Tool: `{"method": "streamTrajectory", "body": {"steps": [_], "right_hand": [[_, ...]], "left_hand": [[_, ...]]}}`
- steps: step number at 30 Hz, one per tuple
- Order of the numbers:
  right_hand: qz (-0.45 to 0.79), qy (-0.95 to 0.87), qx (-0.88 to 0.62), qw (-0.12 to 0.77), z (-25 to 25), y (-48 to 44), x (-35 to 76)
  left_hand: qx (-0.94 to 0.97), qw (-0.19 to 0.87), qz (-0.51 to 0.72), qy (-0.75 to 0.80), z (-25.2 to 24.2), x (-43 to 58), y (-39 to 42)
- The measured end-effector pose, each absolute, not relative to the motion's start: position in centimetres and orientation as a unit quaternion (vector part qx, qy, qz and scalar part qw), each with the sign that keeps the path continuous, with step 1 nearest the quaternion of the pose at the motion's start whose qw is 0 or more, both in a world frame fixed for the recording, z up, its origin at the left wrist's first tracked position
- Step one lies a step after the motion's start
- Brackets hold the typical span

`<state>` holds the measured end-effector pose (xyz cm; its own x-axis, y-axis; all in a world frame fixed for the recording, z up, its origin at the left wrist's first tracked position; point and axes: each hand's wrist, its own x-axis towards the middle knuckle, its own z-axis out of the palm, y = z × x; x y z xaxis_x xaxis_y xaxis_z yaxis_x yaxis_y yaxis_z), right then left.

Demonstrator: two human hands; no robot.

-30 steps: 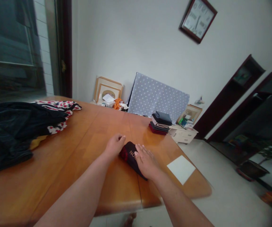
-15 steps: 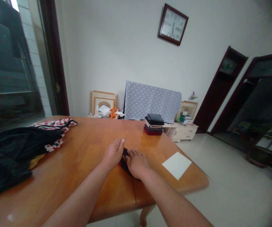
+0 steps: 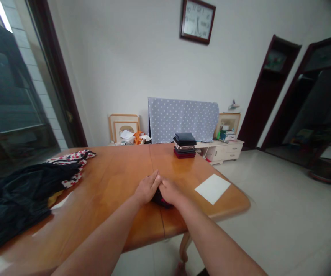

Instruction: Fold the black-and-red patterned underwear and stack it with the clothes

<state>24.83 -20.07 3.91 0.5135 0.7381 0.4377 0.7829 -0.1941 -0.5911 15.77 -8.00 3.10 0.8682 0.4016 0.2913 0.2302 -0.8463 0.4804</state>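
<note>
Dark cloth [image 3: 161, 201]: a small bundle with a bit of red, on the wooden table [image 3: 116, 168] near its front edge, mostly hidden by the hands.
Left hand [image 3: 147, 189]: on the bundle's left side, fingers touching the other hand; I can't tell if it grips.
Right hand [image 3: 169, 190]: on the bundle's right side; I can't tell if it grips either.
Folded stack [image 3: 184, 145]: by the table's far edge.
White sheet [image 3: 213, 189]: flat, near the right corner.
Messy clothes [image 3: 24, 191]: near the far left corner.

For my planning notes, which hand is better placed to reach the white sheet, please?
Probably the right hand: it is nearer the white sheet; the left hand is farther. Both touch the dark cloth.
</note>
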Motion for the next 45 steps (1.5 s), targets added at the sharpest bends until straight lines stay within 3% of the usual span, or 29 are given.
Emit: {"method": "streamTrajectory", "body": {"steps": [4, 9, 17, 25, 33, 39, 42, 45], "right_hand": [[0.007, -0.355, -0.714, 0.603, 1.9, -22.8, 28.2], [-0.007, -0.293, -0.721, 0.628, -0.6, -26.7, 29.2], [0.007, -0.451, -0.692, 0.563, 0.7, -27.5, 26.7], [0.019, -0.479, -0.687, 0.547, 1.3, -28.2, 26.2], [-0.004, -0.440, -0.732, 0.521, 0.8, -26.8, 26.4], [0.012, -0.286, -0.797, 0.531, 0.8, -27.4, 26.9], [0.017, -0.252, -0.845, 0.472, 1.0, -28.6, 27.7], [-0.069, -0.262, -0.879, 0.392, 2.1, -29.8, 28.5]], "left_hand": [[0.956, 0.168, 0.190, 0.148, 3.1, 15.7, -8.3], [0.960, 0.142, 0.185, 0.154, 3.4, 15.6, -8.7], [0.934, 0.217, 0.234, 0.158, 3.3, 15.9, -8.0], [0.790, 0.293, 0.452, 0.293, 3.1, 12.6, -5.6], [0.842, 0.207, 0.425, 0.259, 1.1, 10.8, -10.9], [0.890, 0.183, 0.339, 0.244, 1.3, 11.0, -12.9], [0.913, 0.152, 0.289, 0.246, 1.2, 11.0, -13.3], [0.923, 0.123, 0.265, 0.249, 1.1, 11.1, -13.6]]}}
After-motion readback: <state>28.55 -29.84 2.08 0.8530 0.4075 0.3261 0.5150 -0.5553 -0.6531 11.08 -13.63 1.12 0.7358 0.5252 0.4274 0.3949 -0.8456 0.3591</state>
